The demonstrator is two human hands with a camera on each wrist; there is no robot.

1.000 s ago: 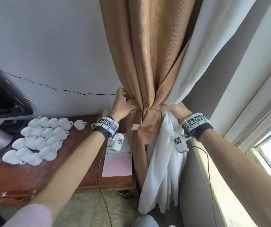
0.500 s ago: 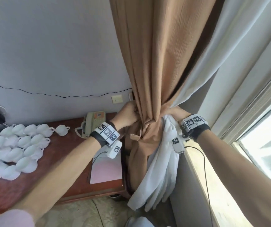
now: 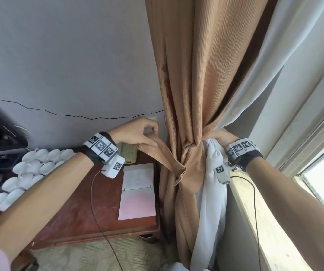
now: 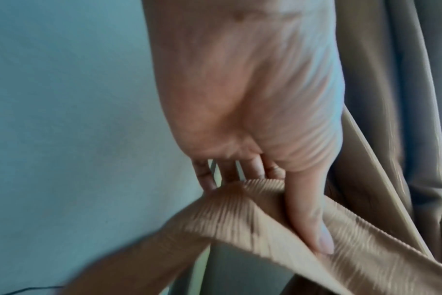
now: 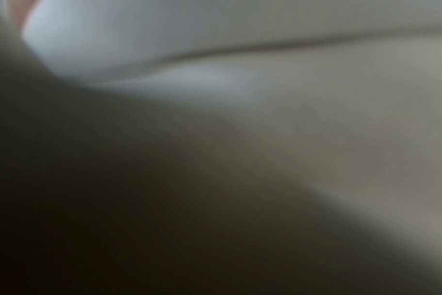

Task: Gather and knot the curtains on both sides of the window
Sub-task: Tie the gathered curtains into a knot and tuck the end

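A ribbed tan curtain and a white sheer curtain hang gathered together beside the window. A tan fabric band runs leftward from the gathered waist. My left hand pinches the band's end between thumb and fingers; in the left wrist view the thumb presses on the band. My right hand grips the bundle from the right, its fingers hidden behind the cloth. The right wrist view shows only blurred white cloth.
A dark red wooden table stands at left with several white cups, a telephone and an open notebook. A stone window sill runs along the right. A black cable crosses the grey wall.
My left hand has left the gathered waist and drawn the tan band out to the left. The right hand stays on the bundle. The head view has shifted.
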